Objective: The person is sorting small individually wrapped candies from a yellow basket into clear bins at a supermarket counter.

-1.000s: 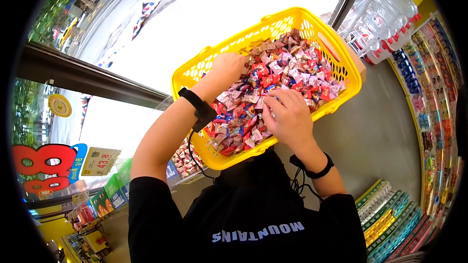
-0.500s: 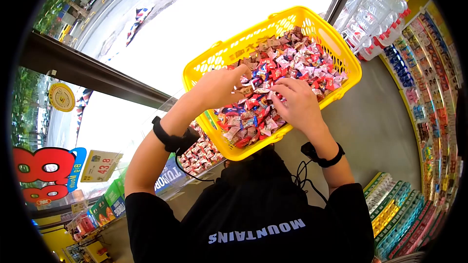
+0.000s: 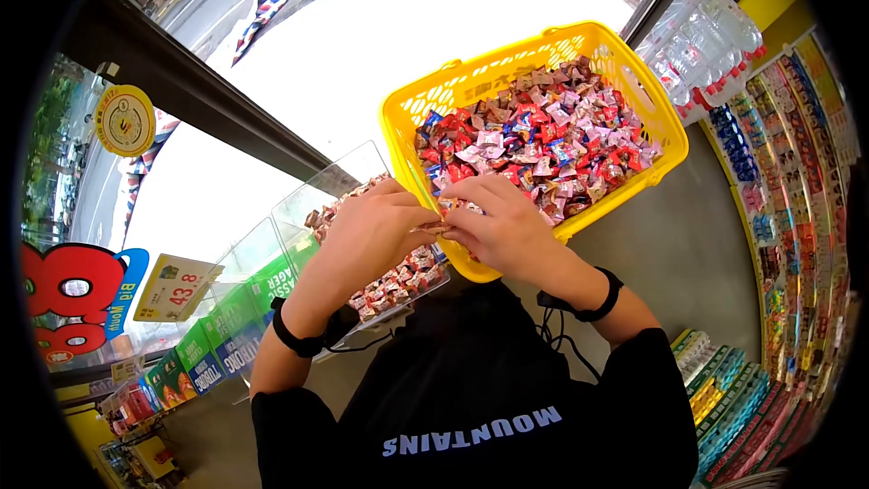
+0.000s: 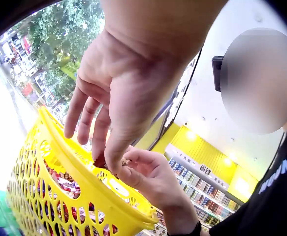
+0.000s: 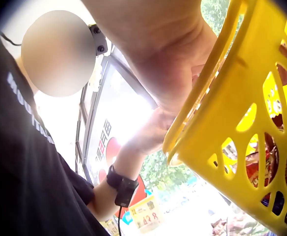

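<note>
A yellow plastic basket (image 3: 665, 104) holds a heap of wrapped candies (image 3: 561, 131) in red, pink, brown and blue. Above its near left rim both hands meet in the head view. The left hand (image 3: 376, 231) pinches a small brownish-red wrapped candy (image 4: 100, 161) between thumb and fingers. Opposite it, the right hand (image 3: 502, 222) brings its thumb and bent fingers to the same candy, pinching its other side. In the right wrist view, the basket rim hides the right fingertips.
Left of the basket, a clear bin (image 3: 421, 285) contains more wrapped candies. Green and blue beer boxes (image 3: 240, 335) stand beyond it, beside the window frame (image 3: 208, 95). Bottled water (image 3: 711, 50) and stocked shelves (image 3: 797, 217) line the right side.
The left hand has drawn back from inside the basket to its near left rim. The right hand has shifted left from over the heap, and the two hands have come together at a candy.
</note>
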The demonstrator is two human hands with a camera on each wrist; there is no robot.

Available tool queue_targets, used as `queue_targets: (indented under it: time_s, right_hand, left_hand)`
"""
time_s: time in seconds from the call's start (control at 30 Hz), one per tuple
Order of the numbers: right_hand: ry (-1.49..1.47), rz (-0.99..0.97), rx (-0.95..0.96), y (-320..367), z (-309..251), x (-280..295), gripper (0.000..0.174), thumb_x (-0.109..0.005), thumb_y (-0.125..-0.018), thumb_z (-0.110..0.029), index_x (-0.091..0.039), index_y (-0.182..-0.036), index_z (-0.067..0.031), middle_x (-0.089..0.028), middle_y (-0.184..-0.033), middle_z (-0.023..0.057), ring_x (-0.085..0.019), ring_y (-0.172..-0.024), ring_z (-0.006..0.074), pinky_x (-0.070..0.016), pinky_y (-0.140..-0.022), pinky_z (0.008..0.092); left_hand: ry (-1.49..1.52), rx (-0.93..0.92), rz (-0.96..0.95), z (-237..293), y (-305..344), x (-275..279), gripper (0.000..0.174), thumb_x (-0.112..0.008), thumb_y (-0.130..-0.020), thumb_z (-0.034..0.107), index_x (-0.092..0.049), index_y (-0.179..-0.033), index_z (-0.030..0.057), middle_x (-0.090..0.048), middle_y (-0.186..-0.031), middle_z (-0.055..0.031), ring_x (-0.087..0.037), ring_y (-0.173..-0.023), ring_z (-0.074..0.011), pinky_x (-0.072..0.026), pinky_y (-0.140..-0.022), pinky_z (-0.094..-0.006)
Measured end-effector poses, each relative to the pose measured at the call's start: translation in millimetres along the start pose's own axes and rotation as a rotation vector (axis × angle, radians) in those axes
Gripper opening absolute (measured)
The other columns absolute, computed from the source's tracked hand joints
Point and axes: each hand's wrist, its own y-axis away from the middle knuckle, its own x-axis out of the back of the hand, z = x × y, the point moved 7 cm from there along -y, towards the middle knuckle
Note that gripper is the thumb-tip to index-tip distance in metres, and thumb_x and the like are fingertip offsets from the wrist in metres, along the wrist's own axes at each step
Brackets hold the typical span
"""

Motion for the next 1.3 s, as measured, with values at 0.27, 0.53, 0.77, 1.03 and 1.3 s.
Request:
queue_targets:
  time_s: [0.27,0.53,0.77,1.03,1.3]
  right_hand:
    - [0.003,-0.067,0.048,-13,-20,-25,0.020,-0.086,-0.082,-0.013,-0.073,-0.096,-0.0065,-0.067,-0.128,0.0105,-0.064,-0.123,0.0336,-0.0509,-0.104,0.0475]
    - [0.093,-0.098,0.027,-12,-21,-36,0.029,-0.082,-0.084,-0.015,-0.070,-0.109,-0.0072,-0.063,-0.129,0.0155,-0.060,-0.125,0.0362,-0.0463,-0.110,0.0514]
    - [0.070,-0.095,-0.022,-9,-15,-42,0.031,-0.080,-0.086,-0.012,-0.069,-0.114,-0.0063,-0.060,-0.138,0.0208,-0.059,-0.127,0.0422,-0.0481,-0.110,0.0519]
    - [0.037,-0.081,-0.032,-5,-10,-43,0.032,-0.080,-0.087,-0.014,-0.072,-0.118,-0.0073,-0.059,-0.141,0.0218,-0.057,-0.132,0.0428,-0.0472,-0.113,0.0523]
    - [0.079,-0.109,-0.017,-5,-14,-33,0.037,-0.082,-0.086,-0.018,-0.069,-0.120,-0.0104,-0.059,-0.141,0.0199,-0.058,-0.132,0.0408,-0.0479,-0.112,0.0527]
  left_hand:
    - [0.148,0.013,0.315,-35,56,-14,0.019,-0.089,-0.081,0.013,-0.084,-0.099,0.0090,-0.078,-0.124,-0.0039,-0.063,-0.130,-0.0308,-0.0504,-0.110,-0.0464]
    - [0.181,0.102,0.413,-65,79,-29,0.016,-0.087,-0.083,0.014,-0.080,-0.096,0.0081,-0.069,-0.139,-0.0095,-0.055,-0.139,-0.0365,-0.0445,-0.115,-0.0513]
    - [-0.168,0.364,0.149,-161,83,-99,0.016,-0.080,-0.091,0.032,-0.085,-0.094,0.0162,-0.069,-0.133,-0.0067,-0.053,-0.139,-0.0321,-0.0350,-0.120,-0.0559]
    - [-0.393,0.686,0.110,-209,81,-149,0.023,-0.079,-0.088,0.032,-0.084,-0.107,0.0185,-0.065,-0.143,-0.0077,-0.052,-0.142,-0.0316,-0.0329,-0.124,-0.0601]
    - [-0.332,0.636,0.368,-169,109,-109,0.031,-0.075,-0.089,0.020,-0.074,-0.119,0.0167,-0.065,-0.140,-0.0105,-0.056,-0.140,-0.0318,-0.0304,-0.128,-0.0579]
